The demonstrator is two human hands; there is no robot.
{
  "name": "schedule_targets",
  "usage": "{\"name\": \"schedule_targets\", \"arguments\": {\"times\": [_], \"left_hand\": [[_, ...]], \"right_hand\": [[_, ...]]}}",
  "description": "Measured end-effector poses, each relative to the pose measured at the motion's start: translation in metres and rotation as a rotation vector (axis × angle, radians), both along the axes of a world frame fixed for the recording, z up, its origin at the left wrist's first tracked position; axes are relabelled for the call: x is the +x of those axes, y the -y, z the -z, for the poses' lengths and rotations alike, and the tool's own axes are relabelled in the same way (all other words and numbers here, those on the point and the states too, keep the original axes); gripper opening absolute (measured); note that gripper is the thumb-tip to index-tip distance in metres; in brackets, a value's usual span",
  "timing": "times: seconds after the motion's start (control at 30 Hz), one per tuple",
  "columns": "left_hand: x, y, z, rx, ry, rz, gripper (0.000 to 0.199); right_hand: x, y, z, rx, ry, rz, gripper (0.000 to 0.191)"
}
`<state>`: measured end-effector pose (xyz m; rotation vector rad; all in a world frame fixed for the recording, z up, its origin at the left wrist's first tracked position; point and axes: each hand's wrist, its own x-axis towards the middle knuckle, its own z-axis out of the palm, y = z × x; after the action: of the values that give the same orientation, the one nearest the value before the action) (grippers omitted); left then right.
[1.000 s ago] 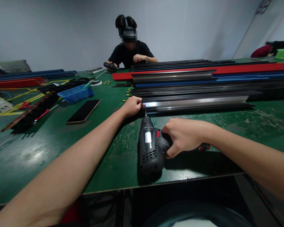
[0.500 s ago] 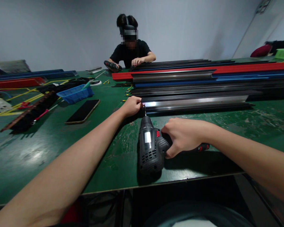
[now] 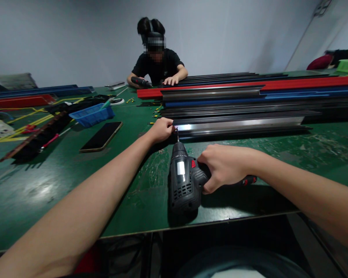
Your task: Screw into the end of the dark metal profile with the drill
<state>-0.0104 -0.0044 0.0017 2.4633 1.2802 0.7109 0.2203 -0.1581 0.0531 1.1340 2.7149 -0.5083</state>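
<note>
- The right hand (image 3: 220,168) is wrapped around the handle of the power drill (image 3: 185,189), which lies on its side with the handle pointing right; whether the trigger is pressed cannot be told, since the fingers there are hidden.
- The left hand (image 3: 162,130) is closed on the left end of the metal profile (image 3: 243,124); whether a small part sits beneath the fingertips is hidden.
- The metal profile lies lengthwise on the table (image 3: 139,208), nearest the person in a row of profiles; the bit (image 3: 178,136) reaches its left end, just beside the fingers.
- The step in hand appears to be drilling or screwing at that end; it would go best with the bit square to the surface, pressure light and in line with the drill's body, and speed built up slowly so that the tip does not wander.
- The left hand should brace the profile firmly against twisting, with fingertips clear of the bit's path (a slip here would likely find them first); a hold slightly farther from the tip would be safer.
- The right wrist would do well to be straight and relaxed; the drill's weight makes tilting easy, and a tilted bit could scratch the shiny face.
</note>
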Motion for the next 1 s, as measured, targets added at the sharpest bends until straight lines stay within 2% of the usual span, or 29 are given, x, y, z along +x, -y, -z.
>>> {"name": "schedule_targets", "arguments": {"times": [0.37,1.0], "left_hand": [[0.0008,0.0026,-0.0014,-0.015,-0.022,-0.026,0.017],[0.0017,0.0046,-0.0030,-0.018,0.005,-0.013,0.020]], "right_hand": [[0.0005,-0.0007,0.0007,0.001,-0.014,0.009,0.050],[0.0005,-0.0011,-0.0009,-0.010,-0.005,-0.001,0.050]]}}
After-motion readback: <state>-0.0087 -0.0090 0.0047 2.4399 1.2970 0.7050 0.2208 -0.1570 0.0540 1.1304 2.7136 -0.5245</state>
